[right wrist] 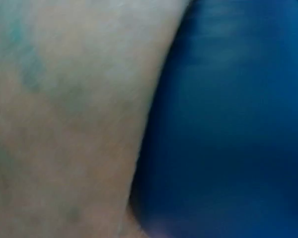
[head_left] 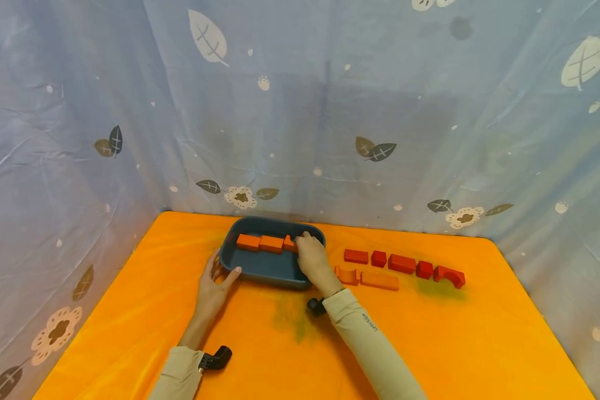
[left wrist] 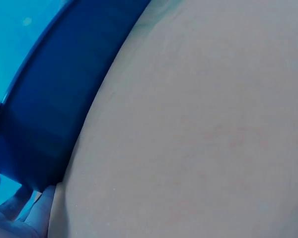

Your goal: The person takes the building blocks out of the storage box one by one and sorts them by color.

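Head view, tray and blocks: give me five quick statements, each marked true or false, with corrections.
1. The left hand touches the tray. True.
2. The right hand is outside the tray. False: the right hand reaches inside.
3. Five red blocks lie right of the tray. True.
4. The tray is empty. False: orange blocks lie in it.
5. Two lighter orange blocks show on the yellow-orange cloth. True.

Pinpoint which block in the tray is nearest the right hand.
Rightmost orange block in the tray, at the right hand; the other two visible orange blocks lie farther left.
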Tool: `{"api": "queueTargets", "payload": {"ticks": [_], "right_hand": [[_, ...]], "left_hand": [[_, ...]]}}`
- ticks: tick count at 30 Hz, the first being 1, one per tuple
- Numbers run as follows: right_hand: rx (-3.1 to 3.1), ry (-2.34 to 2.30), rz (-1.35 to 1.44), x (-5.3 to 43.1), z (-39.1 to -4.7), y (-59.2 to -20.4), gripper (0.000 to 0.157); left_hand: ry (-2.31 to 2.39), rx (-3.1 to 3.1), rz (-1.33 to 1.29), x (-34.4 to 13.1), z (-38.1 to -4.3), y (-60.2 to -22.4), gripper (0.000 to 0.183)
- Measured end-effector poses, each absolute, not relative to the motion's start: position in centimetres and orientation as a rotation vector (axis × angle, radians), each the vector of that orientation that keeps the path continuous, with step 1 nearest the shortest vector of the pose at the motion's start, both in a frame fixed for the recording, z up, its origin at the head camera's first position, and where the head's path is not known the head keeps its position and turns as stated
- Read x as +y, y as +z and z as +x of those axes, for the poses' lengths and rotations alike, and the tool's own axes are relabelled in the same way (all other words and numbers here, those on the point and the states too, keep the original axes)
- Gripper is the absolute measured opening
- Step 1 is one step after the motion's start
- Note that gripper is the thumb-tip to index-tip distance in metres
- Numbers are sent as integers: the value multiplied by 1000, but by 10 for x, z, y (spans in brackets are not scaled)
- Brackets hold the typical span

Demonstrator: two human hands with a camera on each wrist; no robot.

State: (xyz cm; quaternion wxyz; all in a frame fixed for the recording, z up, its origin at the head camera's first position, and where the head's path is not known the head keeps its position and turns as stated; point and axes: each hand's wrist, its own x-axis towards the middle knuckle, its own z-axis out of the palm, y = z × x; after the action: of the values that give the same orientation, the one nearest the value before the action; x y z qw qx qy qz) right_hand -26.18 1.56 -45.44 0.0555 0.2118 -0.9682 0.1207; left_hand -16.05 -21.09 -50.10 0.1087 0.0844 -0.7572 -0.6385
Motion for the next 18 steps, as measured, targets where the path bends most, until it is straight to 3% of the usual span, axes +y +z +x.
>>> {"api": "queueTargets", "payload": {"ticks": [11,18], "right_hand": [[-2728,472,712,30,-260,-453,31],[-2738,651,779,49,-252,-443,17]], "left_hand": [[-1824,-2268,280,-209,-159,-499,81],[-1830,-2273,266,-206,-160,-501,80]]}}
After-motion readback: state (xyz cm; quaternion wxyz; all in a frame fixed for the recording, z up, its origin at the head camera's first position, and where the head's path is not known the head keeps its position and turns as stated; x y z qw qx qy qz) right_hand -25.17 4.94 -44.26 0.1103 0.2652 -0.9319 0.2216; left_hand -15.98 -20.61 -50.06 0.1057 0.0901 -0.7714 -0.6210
